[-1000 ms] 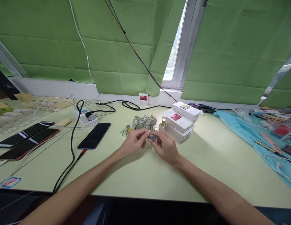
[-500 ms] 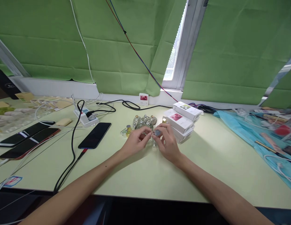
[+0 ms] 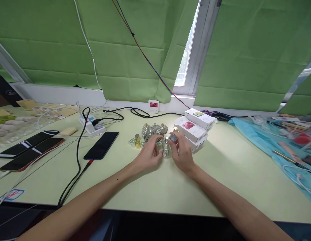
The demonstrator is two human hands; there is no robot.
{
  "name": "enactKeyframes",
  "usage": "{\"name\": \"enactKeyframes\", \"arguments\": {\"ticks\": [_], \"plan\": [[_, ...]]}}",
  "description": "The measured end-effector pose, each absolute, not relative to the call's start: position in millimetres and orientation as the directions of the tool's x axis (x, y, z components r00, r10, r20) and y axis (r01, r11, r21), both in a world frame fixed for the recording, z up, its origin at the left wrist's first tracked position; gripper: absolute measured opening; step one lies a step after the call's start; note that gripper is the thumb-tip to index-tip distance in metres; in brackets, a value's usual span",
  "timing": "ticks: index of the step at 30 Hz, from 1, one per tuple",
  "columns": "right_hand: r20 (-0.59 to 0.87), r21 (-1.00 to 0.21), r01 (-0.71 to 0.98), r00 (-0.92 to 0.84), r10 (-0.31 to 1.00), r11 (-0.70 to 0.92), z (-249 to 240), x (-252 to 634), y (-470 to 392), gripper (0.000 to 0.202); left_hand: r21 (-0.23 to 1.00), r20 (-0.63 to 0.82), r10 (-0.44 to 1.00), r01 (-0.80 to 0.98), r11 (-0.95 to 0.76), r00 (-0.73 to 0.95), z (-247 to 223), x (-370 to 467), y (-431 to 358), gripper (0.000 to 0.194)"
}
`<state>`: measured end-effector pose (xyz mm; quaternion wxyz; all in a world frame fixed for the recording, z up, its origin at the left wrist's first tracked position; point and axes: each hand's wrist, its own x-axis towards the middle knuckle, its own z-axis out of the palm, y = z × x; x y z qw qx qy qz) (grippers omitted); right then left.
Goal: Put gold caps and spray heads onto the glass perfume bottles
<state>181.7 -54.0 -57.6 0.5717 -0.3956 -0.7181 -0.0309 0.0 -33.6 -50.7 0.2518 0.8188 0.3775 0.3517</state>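
Note:
My right hand [image 3: 182, 152] pinches a small round grey cap [image 3: 173, 137] between thumb and fingers. Just left of it, a clear glass perfume bottle [image 3: 166, 149] stands upright on the table. My left hand [image 3: 148, 152] is curved on the bottle's other side, thumb and forefinger apart, with nothing seen between them. Behind the hands is a cluster of similar glass bottles [image 3: 154, 130] with small metal tops, partly hidden by my left fingers. Gold caps [image 3: 137, 141] sit left of my left hand, beside small clear pieces [image 3: 132, 142]. Another gold piece [image 3: 175, 129] is behind my right hand.
Stacked white boxes [image 3: 193, 129] stand right of the bottles. One small box [image 3: 153, 106] leans at the back wall. A black phone [image 3: 101, 145], a power strip [image 3: 91, 125] and cables lie left. Blue sheeting [image 3: 255, 140] with clutter covers the right side.
My hands have moved apart, the right one carrying the grey cap rightward. The bottle between them now shows more fully. My left thumb and forefinger have spread.

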Motion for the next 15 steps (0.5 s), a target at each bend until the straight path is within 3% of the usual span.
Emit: {"name": "enactKeyframes", "arguments": {"ticks": [7, 15], "plan": [[0.851, -0.408, 0.607, -0.019, 0.525, 0.682, -56.5, 181.5, -55.7, 0.023, 0.742, 0.27, 0.831, 0.445, -0.502, 0.487, -53.4, -1.4, -33.2, 0.063], [0.895, -0.331, 0.622, -0.03, 0.444, 0.709, -54.1, 181.6, -54.1, 0.042, 0.776, 0.216, 0.841, 0.436, -0.456, 0.495, -50.5, 1.5, -36.0, 0.063]]}}
